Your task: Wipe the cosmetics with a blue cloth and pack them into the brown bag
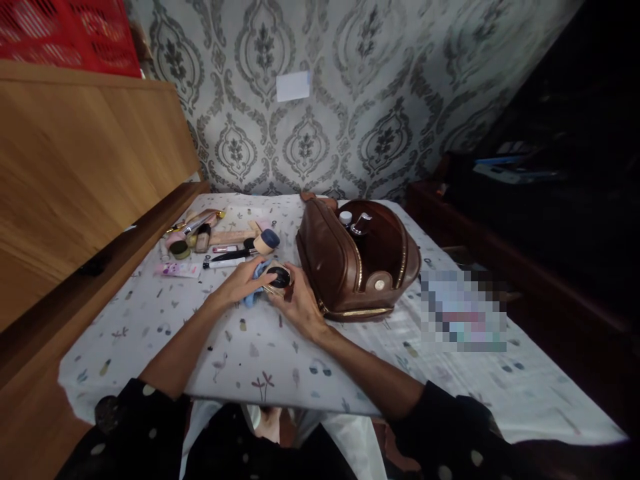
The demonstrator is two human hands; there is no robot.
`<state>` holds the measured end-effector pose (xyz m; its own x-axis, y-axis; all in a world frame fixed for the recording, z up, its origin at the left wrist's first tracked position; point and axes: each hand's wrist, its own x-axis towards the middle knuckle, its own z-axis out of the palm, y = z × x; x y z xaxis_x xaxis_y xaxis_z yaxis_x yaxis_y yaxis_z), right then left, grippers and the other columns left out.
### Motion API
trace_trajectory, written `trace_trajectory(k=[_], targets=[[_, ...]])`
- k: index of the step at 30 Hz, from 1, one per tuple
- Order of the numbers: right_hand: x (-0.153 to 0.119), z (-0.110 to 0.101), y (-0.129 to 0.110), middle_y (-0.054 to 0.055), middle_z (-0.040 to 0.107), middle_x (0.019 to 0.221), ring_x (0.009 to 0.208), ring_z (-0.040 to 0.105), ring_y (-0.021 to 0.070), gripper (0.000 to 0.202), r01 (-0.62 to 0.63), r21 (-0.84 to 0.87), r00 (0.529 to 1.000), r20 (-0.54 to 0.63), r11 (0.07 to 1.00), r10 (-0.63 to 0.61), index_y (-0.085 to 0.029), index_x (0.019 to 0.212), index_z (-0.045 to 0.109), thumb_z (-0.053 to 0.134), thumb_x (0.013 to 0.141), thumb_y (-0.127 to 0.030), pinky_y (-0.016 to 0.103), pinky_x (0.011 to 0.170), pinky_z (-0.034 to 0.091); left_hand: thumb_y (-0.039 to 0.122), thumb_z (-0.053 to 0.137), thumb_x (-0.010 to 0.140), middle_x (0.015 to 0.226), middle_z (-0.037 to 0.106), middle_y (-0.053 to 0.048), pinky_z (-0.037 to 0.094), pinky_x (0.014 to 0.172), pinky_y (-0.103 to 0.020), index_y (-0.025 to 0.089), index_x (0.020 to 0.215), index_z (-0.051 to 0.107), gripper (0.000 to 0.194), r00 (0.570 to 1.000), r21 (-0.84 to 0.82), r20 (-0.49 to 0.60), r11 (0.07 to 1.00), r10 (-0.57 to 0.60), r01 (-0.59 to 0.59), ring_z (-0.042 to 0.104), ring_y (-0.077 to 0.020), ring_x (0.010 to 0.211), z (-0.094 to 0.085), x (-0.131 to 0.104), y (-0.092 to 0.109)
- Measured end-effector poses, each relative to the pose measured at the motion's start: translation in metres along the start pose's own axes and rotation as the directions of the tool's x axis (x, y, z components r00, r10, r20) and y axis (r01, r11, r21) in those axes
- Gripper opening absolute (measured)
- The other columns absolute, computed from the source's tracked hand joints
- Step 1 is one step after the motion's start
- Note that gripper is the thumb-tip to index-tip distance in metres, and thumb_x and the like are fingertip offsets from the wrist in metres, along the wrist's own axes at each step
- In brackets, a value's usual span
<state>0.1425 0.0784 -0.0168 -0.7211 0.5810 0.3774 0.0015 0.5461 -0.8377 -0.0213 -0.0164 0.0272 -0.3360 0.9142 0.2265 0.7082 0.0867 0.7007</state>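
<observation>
Between my two hands is a small jar (279, 277) with a black lid and a pale gold body. My left hand (239, 283) is closed on a light blue cloth (251, 297) against the jar's left side. From the right, my right hand (303, 305) grips the same jar, fingers curled around it. Just right of it stands a brown leather bag (320, 250), unzipped at the top. A white cap (345, 218) and a silver pump top (361, 225) show inside. Beyond my left hand lie a black makeup brush (231, 255) and a blue-capped bottle (267, 241).
Several cosmetics cluster at the left, including a pink tube (179, 269), a round dark-lidded jar (180, 249) and a beige bottle (203, 238). A blurred-out flat item (465, 310) lies right of the bag. A wooden cabinet (95, 167) borders the patterned tablecloth (280, 367).
</observation>
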Motion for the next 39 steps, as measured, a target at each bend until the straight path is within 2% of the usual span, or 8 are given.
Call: trace_trajectory(k=[8, 12, 15, 17, 21, 29, 34, 39], targets=[[0.004, 0.004, 0.003, 0.013, 0.058, 0.123, 0.097, 0.061, 0.022, 0.067, -0.011, 0.059, 0.999, -0.041, 0.998, 0.014, -0.018, 0.137, 0.044, 0.072, 0.079, -0.037, 0.039, 0.087, 0.055, 0.057, 0.049, 0.092, 0.059, 0.056, 0.0, 0.033, 0.062, -0.028, 0.021, 0.071, 0.061, 0.043, 0.956, 0.232, -0.29, 0.966, -0.043, 0.114, 0.052, -0.0177, 0.061, 0.007, 0.001, 0.005], [0.004, -0.001, 0.003, 0.012, 0.059, 0.126, 0.103, 0.062, 0.0209, 0.062, -0.002, 0.178, 0.99, 0.137, 0.984, -0.023, -0.019, 0.135, 0.046, 0.072, 0.079, -0.032, 0.036, 0.091, 0.053, 0.054, 0.039, 0.097, 0.064, 0.06, -0.002, 0.037, 0.066, -0.029, 0.02, 0.074, 0.062, 0.047, 0.926, 0.192, -0.375, 0.973, -0.046, 0.126, 0.055, -0.019, 0.065, -0.001, 0.002, 0.001], [0.005, -0.006, 0.003, 0.012, 0.056, 0.134, 0.12, 0.057, 0.024, 0.06, 0.102, 0.219, 0.92, 0.349, 0.97, -0.175, -0.021, 0.136, 0.048, 0.072, 0.082, -0.031, 0.041, 0.104, 0.048, 0.052, 0.036, 0.099, 0.082, 0.068, -0.005, 0.043, 0.075, -0.03, 0.019, 0.088, 0.064, 0.045, 0.963, 0.087, -0.268, 0.995, -0.028, 0.053, 0.061, -0.0207, 0.08, -0.003, 0.005, -0.005], [0.006, -0.009, 0.004, 0.013, 0.05, 0.143, 0.138, 0.045, 0.0275, 0.059, 0.214, 0.183, 0.885, 0.379, 0.96, -0.27, -0.021, 0.136, 0.049, 0.073, 0.083, -0.032, 0.047, 0.115, 0.038, 0.053, 0.037, 0.099, 0.088, 0.07, -0.005, 0.045, 0.08, -0.03, 0.018, 0.089, 0.064, 0.045, 0.993, 0.001, -0.117, 1.0, 0.014, -0.014, 0.063, -0.0213, 0.085, -0.001, 0.006, -0.009], [0.008, -0.009, 0.008, 0.018, 0.049, 0.142, 0.139, 0.043, 0.0314, 0.062, 0.239, 0.015, 0.932, 0.276, 0.971, -0.233, -0.019, 0.132, 0.051, 0.079, 0.08, -0.038, 0.052, 0.116, 0.037, 0.056, 0.037, 0.098, 0.076, 0.066, -0.003, 0.046, 0.073, -0.03, 0.018, 0.076, 0.063, 0.052, 0.996, -0.036, 0.066, 0.998, 0.058, -0.055, 0.061, -0.0205, 0.076, 0.0, 0.006, -0.013], [0.002, -0.008, 0.007, 0.011, 0.061, 0.121, 0.111, 0.061, 0.0242, 0.053, 0.076, -0.065, 0.96, 0.275, 0.995, -0.056, -0.018, 0.127, 0.051, 0.075, 0.082, -0.031, 0.043, 0.097, 0.051, 0.058, 0.054, 0.092, 0.083, 0.071, -0.003, 0.049, 0.069, -0.029, 0.017, 0.097, 0.073, 0.045, 0.96, -0.065, 0.267, 0.995, 0.087, -0.072, 0.065, -0.0214, 0.077, -0.021, 0.001, -0.019], [0.004, -0.008, 0.007, 0.009, 0.063, 0.115, 0.107, 0.062, 0.0234, 0.048, 0.139, -0.049, 0.939, 0.323, 0.989, -0.116, -0.019, 0.124, 0.057, 0.076, 0.081, -0.028, 0.039, 0.095, 0.051, 0.049, 0.04, 0.1, 0.088, 0.072, -0.006, 0.046, 0.078, -0.029, 0.019, 0.088, 0.069, 0.044, 0.998, 0.342, 0.057, 0.938, 0.037, -0.054, 0.067, -0.0216, 0.087, -0.001, -0.008, -0.012], [0.004, -0.006, 0.008, 0.012, 0.061, 0.124, 0.118, 0.059, 0.0271, 0.053, 0.176, -0.044, 0.932, 0.329, 0.983, -0.152, -0.02, 0.13, 0.057, 0.077, 0.081, -0.03, 0.044, 0.101, 0.049, 0.048, 0.03, 0.102, 0.079, 0.071, -0.011, 0.043, 0.077, -0.033, 0.018, 0.082, 0.067, 0.052, 0.99, 0.482, -0.118, 0.867, -0.078, 0.126, 0.067, -0.026, 0.083, 0.008, -0.011, -0.011]])
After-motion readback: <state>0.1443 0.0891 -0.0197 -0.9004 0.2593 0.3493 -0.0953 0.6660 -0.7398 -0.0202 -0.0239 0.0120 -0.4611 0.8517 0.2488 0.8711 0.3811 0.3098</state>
